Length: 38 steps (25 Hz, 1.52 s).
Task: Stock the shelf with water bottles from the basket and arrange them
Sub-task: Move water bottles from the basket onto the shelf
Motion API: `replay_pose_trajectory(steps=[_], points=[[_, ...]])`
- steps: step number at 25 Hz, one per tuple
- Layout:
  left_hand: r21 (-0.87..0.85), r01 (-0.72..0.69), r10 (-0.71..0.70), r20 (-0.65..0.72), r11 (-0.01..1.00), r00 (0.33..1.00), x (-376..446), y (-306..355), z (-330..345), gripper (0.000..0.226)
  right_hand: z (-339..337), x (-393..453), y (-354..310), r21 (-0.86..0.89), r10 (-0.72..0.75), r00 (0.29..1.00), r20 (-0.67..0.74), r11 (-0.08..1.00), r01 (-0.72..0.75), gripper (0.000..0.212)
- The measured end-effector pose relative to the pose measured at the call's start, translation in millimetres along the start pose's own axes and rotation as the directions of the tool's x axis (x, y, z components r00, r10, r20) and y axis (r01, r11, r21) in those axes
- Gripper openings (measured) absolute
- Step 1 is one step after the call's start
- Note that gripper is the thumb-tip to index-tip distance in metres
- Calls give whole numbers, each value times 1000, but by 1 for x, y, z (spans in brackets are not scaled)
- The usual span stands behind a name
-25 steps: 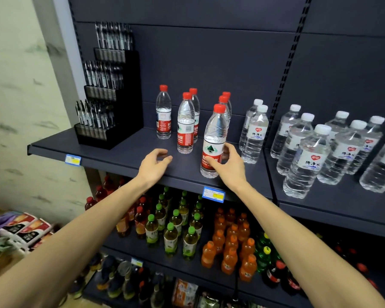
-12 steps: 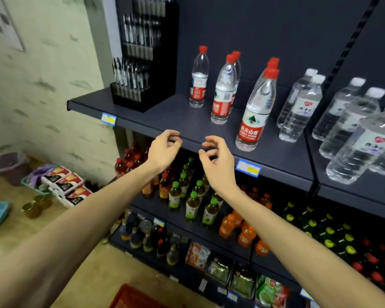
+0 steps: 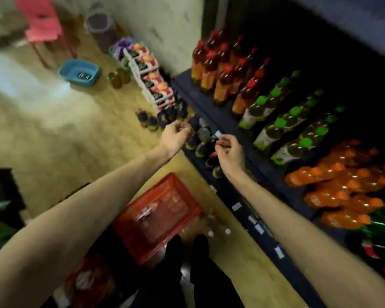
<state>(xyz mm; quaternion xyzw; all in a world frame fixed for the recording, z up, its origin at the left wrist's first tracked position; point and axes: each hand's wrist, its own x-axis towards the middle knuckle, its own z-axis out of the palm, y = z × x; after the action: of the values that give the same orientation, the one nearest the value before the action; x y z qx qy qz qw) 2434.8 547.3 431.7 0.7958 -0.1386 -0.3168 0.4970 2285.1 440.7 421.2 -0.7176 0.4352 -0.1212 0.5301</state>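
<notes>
View has swung down from the water shelf to the floor; left hand and right hand, loosely curled and empty, have left it; red basket at 6 o'clock holds blurred bottles; next pick likely.

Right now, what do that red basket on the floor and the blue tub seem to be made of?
Red basket: probably moulded plastic, judging by its uniform colour and what looks like lattice walls, though blur hides detail. Blue tub: likely plastic too, with smooth walls and a rounded rim.
</notes>
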Motion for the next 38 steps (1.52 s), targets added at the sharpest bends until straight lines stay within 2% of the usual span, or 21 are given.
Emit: replay_pose_trajectory(steps=[3, 6, 10, 13, 15, 16, 22, 25, 28, 30, 32, 36, 38], points=[[-40, 250, -252, -69, 967, 965, -5, -107, -12, 16, 60, 9, 77, -7, 153, 969, 194, 988, -155, 17], [-78, 446, -453, -149, 892, 879, -8, -209, -20, 12, 111, 13, 165, -54, 272, 913, 304, 962, -269, 14], [11, 547, -537, -178, 837, 825, -7, -320, -17, 14, 156, 11, 265, -101, 376, 844, 382, 925, -366, 16], [134, 562, -528, -218, 816, 820, -1, -406, -11, 6, 193, 13, 317, -149, 482, 798, 362, 875, -460, 18], [256, 555, -517, -202, 792, 832, -10, -435, -10, 19, 201, 15, 342, -196, 536, 764, 359, 844, -500, 24], [265, 569, -529, -211, 778, 822, -9, -466, -9, 25, 219, 17, 368, -234, 552, 750, 365, 834, -500, 27], [349, 590, -559, -196, 728, 806, 23, -618, -15, 37, 361, 46, 469, -261, 553, 725, 411, 833, -487, 29], [426, 573, -560, -171, 700, 811, 55, -680, -15, 45, 435, 64, 508, -272, 551, 695, 462, 834, -480, 28], [456, 577, -573, -164, 678, 803, 80, -730, -12, 50, 480, 80, 539, -297, 557, 680, 476, 830, -472, 34], [455, 591, -583, -176, 667, 793, 95, -762, -5, 51, 496, 90, 557, -274, 581, 664, 470, 812, -516, 30], [497, 587, -585, -181, 639, 791, 106, -790, 3, 58, 502, 98, 578, -266, 636, 606, 477, 762, -591, 23], [700, 493, -489, -232, 516, 841, 110, -822, 20, 68, 496, 107, 616, -272, 692, 567, 448, 709, -651, 31], [712, 492, -458, -264, 501, 849, 110, -827, 25, 63, 495, 103, 631, -271, 725, 546, 421, 674, -687, 31]])
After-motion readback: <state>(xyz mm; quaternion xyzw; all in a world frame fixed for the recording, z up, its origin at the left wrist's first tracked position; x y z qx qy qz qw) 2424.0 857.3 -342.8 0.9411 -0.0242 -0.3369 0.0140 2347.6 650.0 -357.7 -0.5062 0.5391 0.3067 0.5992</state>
